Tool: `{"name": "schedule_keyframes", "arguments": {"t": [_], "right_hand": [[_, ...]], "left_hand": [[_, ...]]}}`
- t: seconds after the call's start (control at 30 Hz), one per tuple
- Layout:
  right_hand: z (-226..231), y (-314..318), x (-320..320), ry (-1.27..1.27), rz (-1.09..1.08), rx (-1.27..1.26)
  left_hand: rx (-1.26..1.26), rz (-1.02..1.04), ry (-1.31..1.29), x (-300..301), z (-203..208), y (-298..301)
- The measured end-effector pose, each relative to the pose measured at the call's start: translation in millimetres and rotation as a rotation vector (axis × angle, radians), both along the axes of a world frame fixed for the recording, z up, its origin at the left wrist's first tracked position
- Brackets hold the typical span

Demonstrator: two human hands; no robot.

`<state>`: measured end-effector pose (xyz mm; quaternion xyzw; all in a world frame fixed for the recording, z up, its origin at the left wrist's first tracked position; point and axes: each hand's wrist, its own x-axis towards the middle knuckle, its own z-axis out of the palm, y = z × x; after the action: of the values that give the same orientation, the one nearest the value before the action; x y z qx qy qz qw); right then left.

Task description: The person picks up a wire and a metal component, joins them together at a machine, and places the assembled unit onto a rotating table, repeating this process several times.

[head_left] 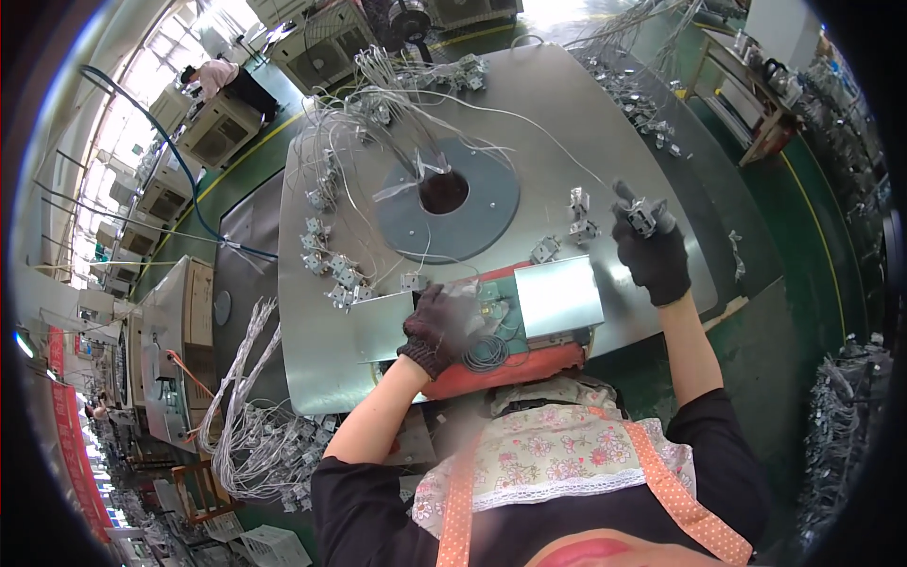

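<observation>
My right hand (654, 260), in a dark knitted glove, is raised over the right side of the metal table and grips a small silvery metal box-shaped part (642, 219) between thumb and fingers. A thin pale wire runs near it. My left hand (433, 329), gloved alike, is closed low at the left of a work unit; a blur hides what its fingertips hold. Just right of it lie a coil of thin dark wire (486, 353) and a green base. Beside these sits a shiny flat metal plate (559, 295). A red padded strip (505, 371) runs along the near edge.
The metal table (557, 104) has a grey round disc (496, 213) with a central hole and wire bundles rising through it. Several small metal parts (345, 282) lie at left, others (580, 215) near my right hand. Wired parts (274, 444) hang lower left. A person (227, 83) works far left.
</observation>
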<state>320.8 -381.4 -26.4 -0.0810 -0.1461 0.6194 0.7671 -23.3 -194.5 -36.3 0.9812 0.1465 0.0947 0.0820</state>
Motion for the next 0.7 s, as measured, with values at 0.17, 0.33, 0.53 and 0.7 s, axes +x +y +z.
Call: {"name": "schedule_keyframes", "arguments": {"t": [0.17,0.33,0.53,0.7], "right_hand": [[93,-20,-59,-0.423,-0.31,-0.191],[97,-8,-81,-1.806,-0.454,-0.156],[83,-5,-86,-0.598,0.155,0.317],[70,-17,-75,-0.541,0.172,0.185]], "left_hand": [[0.147,-0.04,-0.063,-19,-57,24],[0.073,0.009,-0.022,2,-11,11],[0.027,0.019,-0.022,2,-14,8],[-0.011,0.042,-0.012,0,-9,6]]}}
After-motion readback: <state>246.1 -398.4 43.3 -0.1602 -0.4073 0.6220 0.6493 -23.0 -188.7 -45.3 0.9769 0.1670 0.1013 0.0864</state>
